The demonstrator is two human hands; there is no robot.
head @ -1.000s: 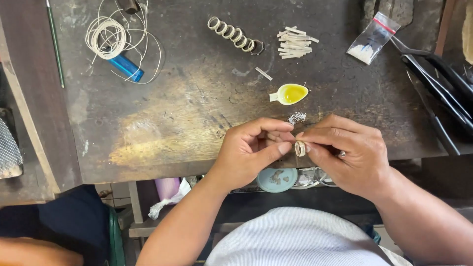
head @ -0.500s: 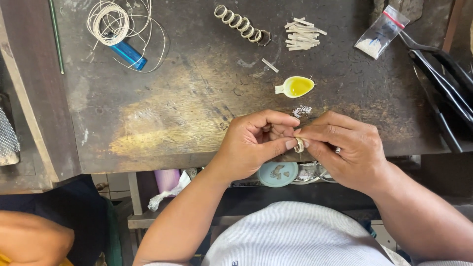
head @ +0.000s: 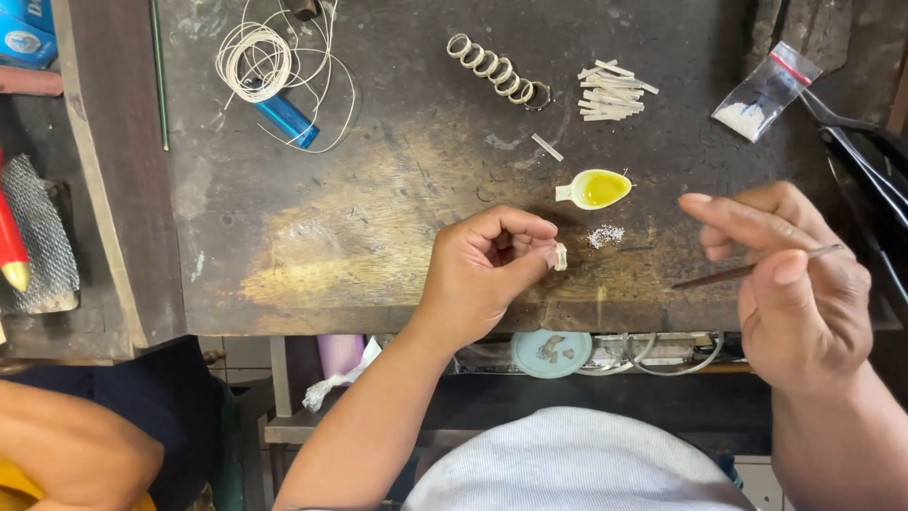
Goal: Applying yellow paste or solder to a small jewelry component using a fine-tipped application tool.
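Note:
My left hand (head: 487,270) pinches a small silver ring (head: 560,256) between thumb and forefinger, just above the front edge of a dark, worn workbench (head: 378,218). My right hand (head: 790,284) is off to the right, apart from the ring, and grips a thin metal tool (head: 747,271) that points left. Between the hands lies a little heap of white grains (head: 605,235). Just behind it sits a white spoon-shaped dish of yellow liquid (head: 594,189).
At the back lie a row of silver rings (head: 497,68), a pile of short silver strips (head: 613,93), one loose strip (head: 547,147), and a small plastic bag (head: 764,93). Coiled white wire (head: 255,61) and a blue lighter (head: 284,115) are back left. Dark tongs (head: 865,156) lie right.
My hands were together at the ring. My right hand has drawn away to the right with the tool, while the left keeps the ring.

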